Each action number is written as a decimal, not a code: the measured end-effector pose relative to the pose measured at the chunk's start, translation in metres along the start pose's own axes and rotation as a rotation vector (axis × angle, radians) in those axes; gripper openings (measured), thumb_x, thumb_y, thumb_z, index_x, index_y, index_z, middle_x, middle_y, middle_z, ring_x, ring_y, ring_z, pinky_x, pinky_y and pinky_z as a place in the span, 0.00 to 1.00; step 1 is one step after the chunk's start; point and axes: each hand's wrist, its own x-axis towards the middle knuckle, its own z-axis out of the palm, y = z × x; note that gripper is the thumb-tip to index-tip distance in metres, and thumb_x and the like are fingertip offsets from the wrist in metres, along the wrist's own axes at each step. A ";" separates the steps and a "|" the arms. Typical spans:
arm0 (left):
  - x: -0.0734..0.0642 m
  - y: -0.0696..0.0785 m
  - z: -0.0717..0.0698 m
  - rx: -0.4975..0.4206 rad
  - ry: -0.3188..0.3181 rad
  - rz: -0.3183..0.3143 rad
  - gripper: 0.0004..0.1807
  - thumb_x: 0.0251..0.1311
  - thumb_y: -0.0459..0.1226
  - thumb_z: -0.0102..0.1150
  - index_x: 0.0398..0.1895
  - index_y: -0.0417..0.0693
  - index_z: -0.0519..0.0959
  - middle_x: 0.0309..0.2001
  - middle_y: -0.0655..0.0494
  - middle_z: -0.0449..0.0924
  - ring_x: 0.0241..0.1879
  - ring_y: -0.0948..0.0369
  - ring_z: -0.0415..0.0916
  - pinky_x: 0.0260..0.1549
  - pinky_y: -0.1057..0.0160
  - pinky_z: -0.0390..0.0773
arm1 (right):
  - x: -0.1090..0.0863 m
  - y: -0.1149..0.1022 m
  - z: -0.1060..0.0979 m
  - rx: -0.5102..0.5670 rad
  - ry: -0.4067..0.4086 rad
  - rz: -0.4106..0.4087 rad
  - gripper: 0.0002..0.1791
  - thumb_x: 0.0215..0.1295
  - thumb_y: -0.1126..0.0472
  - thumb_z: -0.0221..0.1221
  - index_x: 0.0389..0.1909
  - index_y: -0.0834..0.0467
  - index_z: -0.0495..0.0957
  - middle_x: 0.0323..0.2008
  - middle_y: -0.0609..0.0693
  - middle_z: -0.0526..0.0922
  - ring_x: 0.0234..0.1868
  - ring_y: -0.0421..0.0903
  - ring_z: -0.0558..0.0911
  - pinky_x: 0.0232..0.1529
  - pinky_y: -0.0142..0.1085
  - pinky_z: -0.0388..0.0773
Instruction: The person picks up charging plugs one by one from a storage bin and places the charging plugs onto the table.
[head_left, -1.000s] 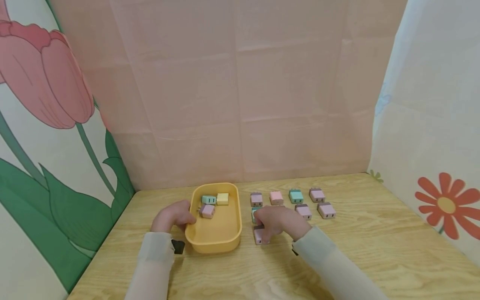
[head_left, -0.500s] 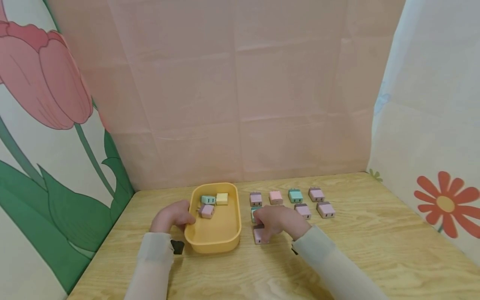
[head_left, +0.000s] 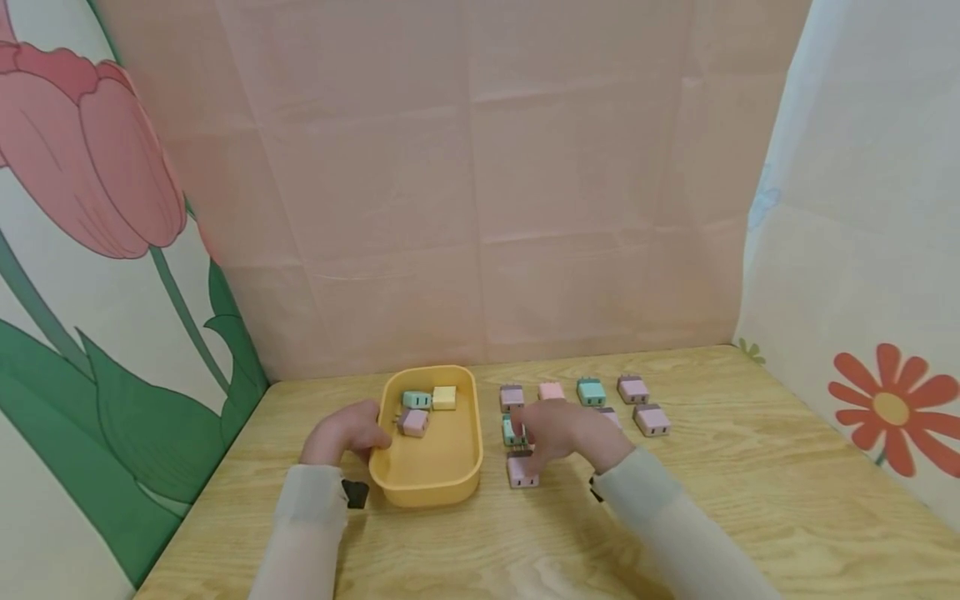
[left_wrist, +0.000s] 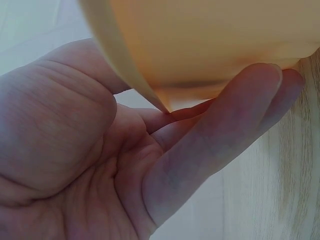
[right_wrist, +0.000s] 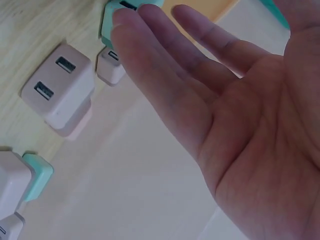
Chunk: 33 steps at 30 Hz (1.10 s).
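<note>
My left hand [head_left: 348,429] grips the left rim of a yellow plastic basket [head_left: 427,497]; in the left wrist view its fingers [left_wrist: 235,115] lie along the outside wall. Inside the basket are a teal charger plug [head_left: 417,401], a yellow one [head_left: 444,398] and a purple one [head_left: 413,422]. My right hand [head_left: 566,432] is over the plugs to the right of the basket, fingers loosely extended and holding nothing. Right by its fingertips are a teal charger plug [head_left: 510,431] and, nearer me, a purple charger plug [head_left: 522,477].
More charger plugs lie behind and right of the right hand: purple [head_left: 512,398], pink [head_left: 552,391], teal [head_left: 592,392], and two purple ones at the right [head_left: 633,389]. A pink cloth wall [head_left: 480,208] stands at the table's back edge, with flowered cloths on both sides.
My right hand has lifted slightly and shifted right, its fingers loosening. More of the teal and the near purple charger plugs now shows. The left hand and basket have stayed put.
</note>
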 end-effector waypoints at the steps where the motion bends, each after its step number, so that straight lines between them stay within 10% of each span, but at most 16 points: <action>1: 0.000 0.000 0.000 0.000 0.001 -0.001 0.13 0.61 0.32 0.64 0.48 0.37 0.80 0.38 0.47 0.87 0.34 0.56 0.86 0.39 0.58 0.88 | 0.000 0.000 -0.001 0.007 0.001 -0.006 0.26 0.57 0.54 0.81 0.52 0.52 0.79 0.45 0.53 0.86 0.42 0.49 0.82 0.48 0.52 0.83; 33: -0.002 0.002 -0.001 0.016 0.001 0.013 0.13 0.61 0.33 0.65 0.47 0.38 0.81 0.39 0.48 0.87 0.35 0.56 0.85 0.40 0.59 0.87 | 0.013 -0.009 0.000 -0.222 0.330 -0.375 0.12 0.70 0.61 0.70 0.52 0.55 0.83 0.51 0.52 0.85 0.48 0.47 0.84 0.48 0.43 0.87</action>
